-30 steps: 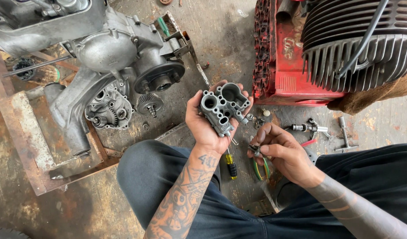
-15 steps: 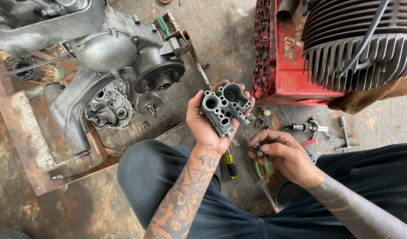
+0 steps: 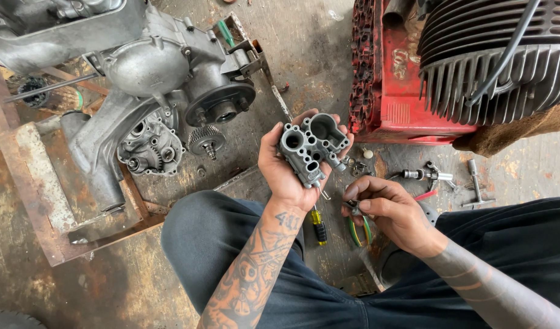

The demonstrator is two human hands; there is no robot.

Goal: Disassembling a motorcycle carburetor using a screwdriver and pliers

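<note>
Head view: left hand (image 3: 286, 173) fingers wrap the grey carburetor body (image 3: 310, 149); right hand (image 3: 392, 213) fingers pinch a small metal part (image 3: 353, 207) (partly hidden).

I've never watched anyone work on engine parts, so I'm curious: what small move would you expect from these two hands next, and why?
Probably the right hand lifts its small pinched part up to the grey metal casting and fits it near the lower end. The left hand holds the casting upright with its openings facing the camera, and the right fingertips sit just below it. What the small part is cannot be told.
</note>
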